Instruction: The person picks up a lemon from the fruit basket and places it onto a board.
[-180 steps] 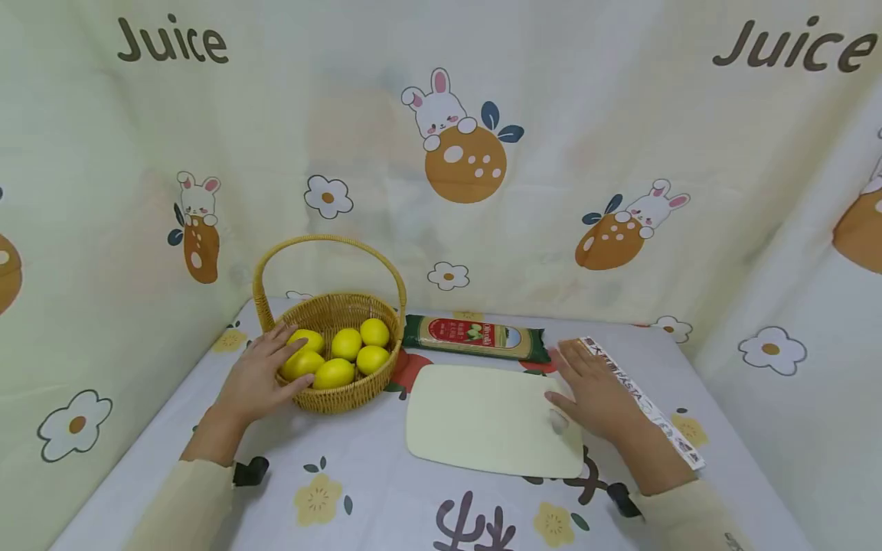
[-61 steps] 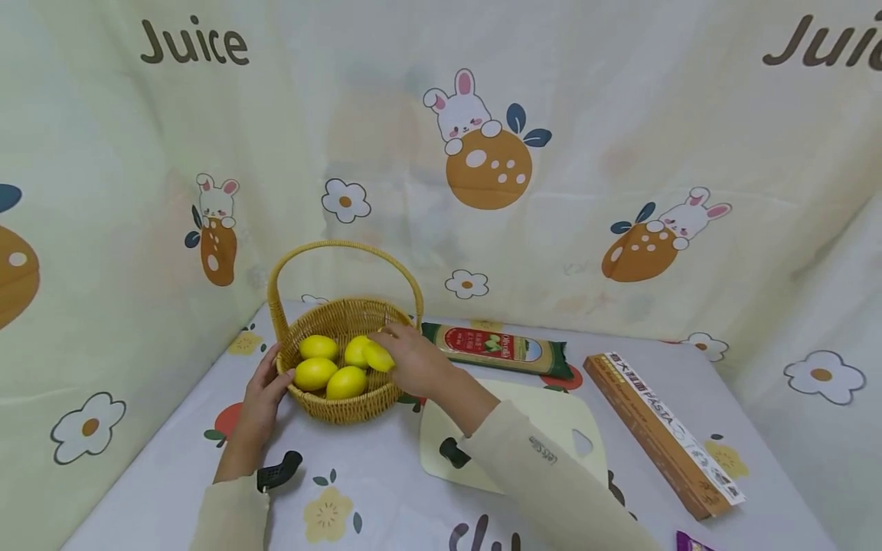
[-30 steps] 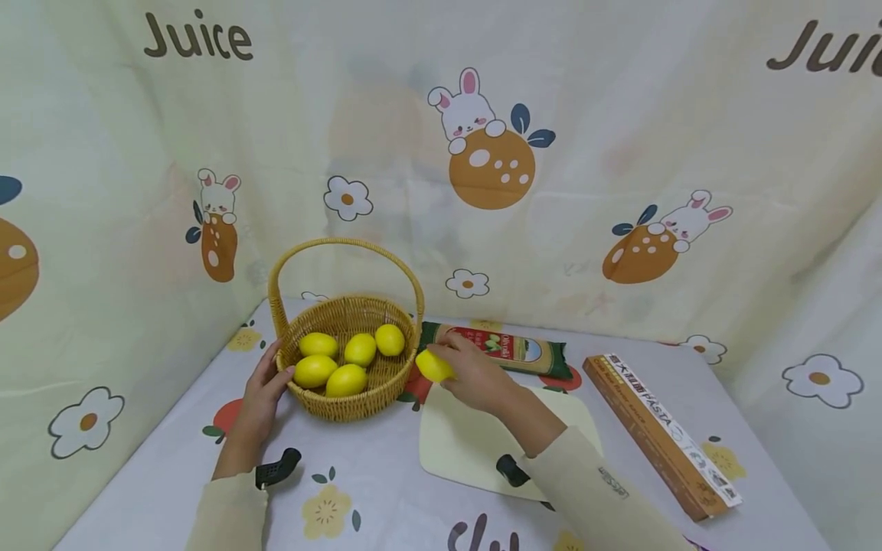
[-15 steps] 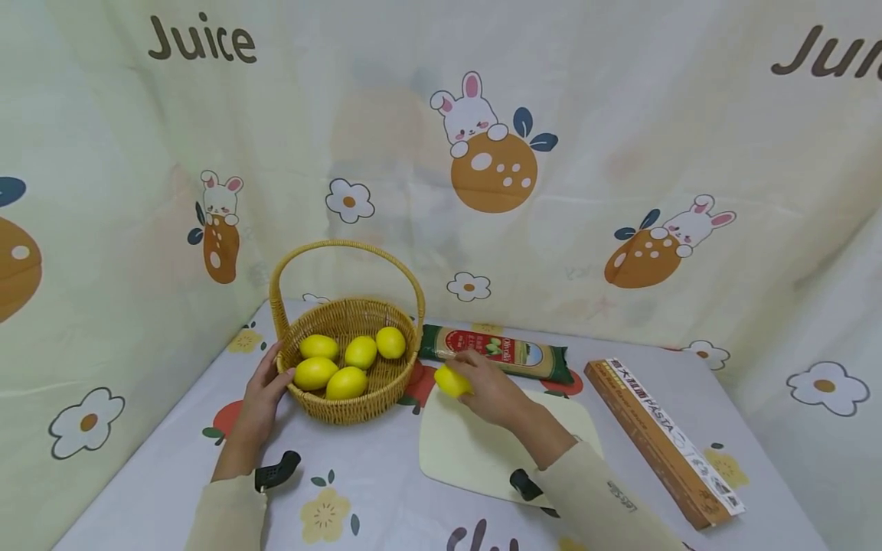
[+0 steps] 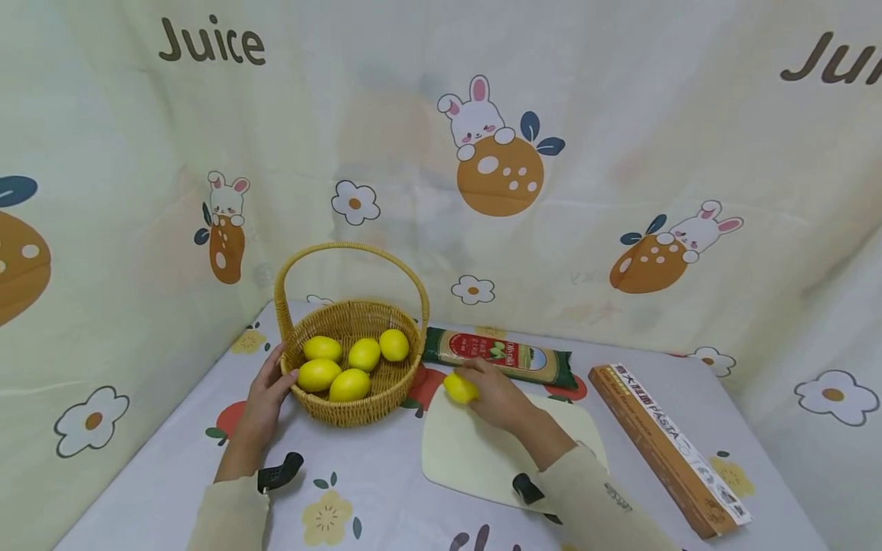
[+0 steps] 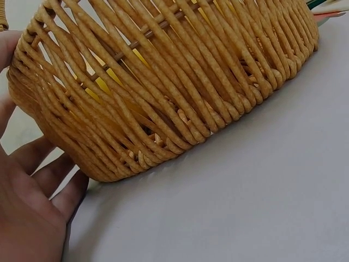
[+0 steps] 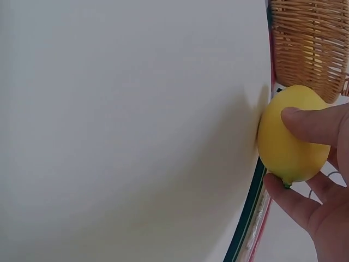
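Right fingers (image 7: 294, 202) and thumb (image 7: 313, 124) hold one lemon (image 7: 278, 147) between them.

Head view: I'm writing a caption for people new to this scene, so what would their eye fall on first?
Probably the wicker basket with its tall arched handle, left of the pale board, holding five yellow lemons. Next, the sixth lemon in the right hand, by the board's far left corner. Then perhaps the big rabbit print on the curtain behind.
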Available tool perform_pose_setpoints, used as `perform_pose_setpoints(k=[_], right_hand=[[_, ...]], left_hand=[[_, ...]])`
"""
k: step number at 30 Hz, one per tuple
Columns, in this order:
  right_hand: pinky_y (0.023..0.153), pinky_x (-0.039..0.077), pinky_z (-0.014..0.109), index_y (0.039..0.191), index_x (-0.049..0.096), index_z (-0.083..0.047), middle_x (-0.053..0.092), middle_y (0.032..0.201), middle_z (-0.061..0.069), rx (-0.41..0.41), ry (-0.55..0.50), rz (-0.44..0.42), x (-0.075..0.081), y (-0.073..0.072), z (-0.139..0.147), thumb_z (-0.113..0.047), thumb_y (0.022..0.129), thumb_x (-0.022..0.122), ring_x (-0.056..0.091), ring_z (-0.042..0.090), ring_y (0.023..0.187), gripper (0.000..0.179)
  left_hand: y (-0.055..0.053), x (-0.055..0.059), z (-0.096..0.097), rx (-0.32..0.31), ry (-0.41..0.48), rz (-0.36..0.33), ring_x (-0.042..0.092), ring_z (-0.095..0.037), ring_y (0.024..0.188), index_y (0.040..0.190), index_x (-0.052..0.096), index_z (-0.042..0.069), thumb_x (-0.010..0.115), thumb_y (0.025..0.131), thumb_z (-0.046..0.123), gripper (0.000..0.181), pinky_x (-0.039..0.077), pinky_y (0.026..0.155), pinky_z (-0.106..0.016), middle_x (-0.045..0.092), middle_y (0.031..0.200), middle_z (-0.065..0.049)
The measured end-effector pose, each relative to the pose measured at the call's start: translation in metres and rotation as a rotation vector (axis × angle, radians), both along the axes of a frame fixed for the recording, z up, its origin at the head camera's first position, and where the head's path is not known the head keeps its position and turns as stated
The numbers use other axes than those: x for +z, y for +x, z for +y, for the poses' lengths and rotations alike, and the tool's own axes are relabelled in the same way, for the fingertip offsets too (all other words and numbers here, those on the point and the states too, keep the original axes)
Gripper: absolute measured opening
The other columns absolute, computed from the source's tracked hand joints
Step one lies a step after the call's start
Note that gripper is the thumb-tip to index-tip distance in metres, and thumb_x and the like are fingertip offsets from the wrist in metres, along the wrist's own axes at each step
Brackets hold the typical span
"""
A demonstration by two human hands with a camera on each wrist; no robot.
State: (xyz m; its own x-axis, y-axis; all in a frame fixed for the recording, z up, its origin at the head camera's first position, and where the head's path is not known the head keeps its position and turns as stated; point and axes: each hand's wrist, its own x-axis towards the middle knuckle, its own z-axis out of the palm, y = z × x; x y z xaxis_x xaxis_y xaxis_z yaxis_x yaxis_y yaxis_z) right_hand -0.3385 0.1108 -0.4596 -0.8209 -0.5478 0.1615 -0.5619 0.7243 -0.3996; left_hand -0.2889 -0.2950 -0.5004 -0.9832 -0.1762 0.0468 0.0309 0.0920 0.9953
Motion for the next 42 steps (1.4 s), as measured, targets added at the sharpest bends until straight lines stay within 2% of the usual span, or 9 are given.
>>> perform_pose_setpoints(k=[8, 13, 23, 29, 34, 42], right_hand=[[0.105, 0.039, 0.046, 0.135, 0.058, -0.010, 0.049, 0.136, 0.008, 0.012, 0.011, -0.012, -0.001, 0.002, -0.001, 0.002, 0.083, 0.072, 0.046, 0.030, 0.124, 0.055], [0.104, 0.040, 0.046, 0.136, 0.058, -0.012, 0.049, 0.135, 0.007, 0.001, 0.028, -0.011, 0.001, 0.004, -0.003, 0.001, 0.082, 0.073, 0.046, 0.029, 0.123, 0.057], [0.102, 0.042, 0.045, 0.136, 0.058, -0.014, 0.050, 0.135, 0.006, -0.011, 0.067, -0.025, 0.007, 0.005, -0.004, -0.005, 0.081, 0.077, 0.049, 0.028, 0.121, 0.059], [0.099, 0.045, 0.047, 0.137, 0.058, -0.017, 0.047, 0.141, 0.005, -0.017, 0.086, -0.042, 0.017, 0.007, -0.004, -0.010, 0.081, 0.078, 0.048, 0.031, 0.125, 0.059], [0.098, 0.046, 0.043, 0.137, 0.057, -0.019, 0.048, 0.139, 0.003, -0.004, 0.113, -0.013, 0.029, 0.010, -0.008, -0.015, 0.083, 0.078, 0.049, 0.026, 0.123, 0.058], [0.097, 0.047, 0.038, 0.138, 0.056, -0.018, 0.050, 0.136, 0.002, 0.088, 0.116, 0.031, 0.052, 0.016, -0.039, -0.022, 0.088, 0.073, 0.049, 0.021, 0.122, 0.053]], left_hand=[[0.000, 0.001, 0.001, -0.004, 0.011, -0.018, 0.014, -0.023, 0.146, 0.156, 0.017, 0.036, 0.053, 0.100, 0.031, 0.066, 0.018, 0.115, -0.049, 0.014, 0.161, -0.001], [-0.001, 0.001, 0.001, -0.005, 0.016, -0.007, 0.014, -0.023, 0.146, 0.156, 0.017, 0.034, 0.052, 0.101, 0.028, 0.065, 0.018, 0.115, -0.049, 0.014, 0.161, -0.003], [0.004, 0.004, 0.003, 0.001, -0.009, -0.007, 0.015, -0.024, 0.146, 0.155, 0.019, 0.038, 0.053, 0.100, 0.034, 0.065, 0.019, 0.114, -0.050, 0.015, 0.161, -0.003], [0.001, 0.004, 0.002, 0.007, -0.002, -0.012, 0.016, -0.023, 0.145, 0.155, 0.020, 0.039, 0.054, 0.099, 0.036, 0.065, 0.019, 0.114, -0.049, 0.016, 0.161, -0.003], [0.001, 0.006, 0.002, 0.003, 0.005, -0.003, 0.016, -0.023, 0.146, 0.155, 0.019, 0.040, 0.053, 0.100, 0.034, 0.064, 0.020, 0.114, -0.048, 0.015, 0.161, -0.003], [0.000, 0.001, 0.002, 0.004, 0.016, -0.008, 0.016, -0.023, 0.146, 0.154, 0.021, 0.042, 0.054, 0.100, 0.035, 0.064, 0.019, 0.115, -0.048, 0.015, 0.161, -0.004]])
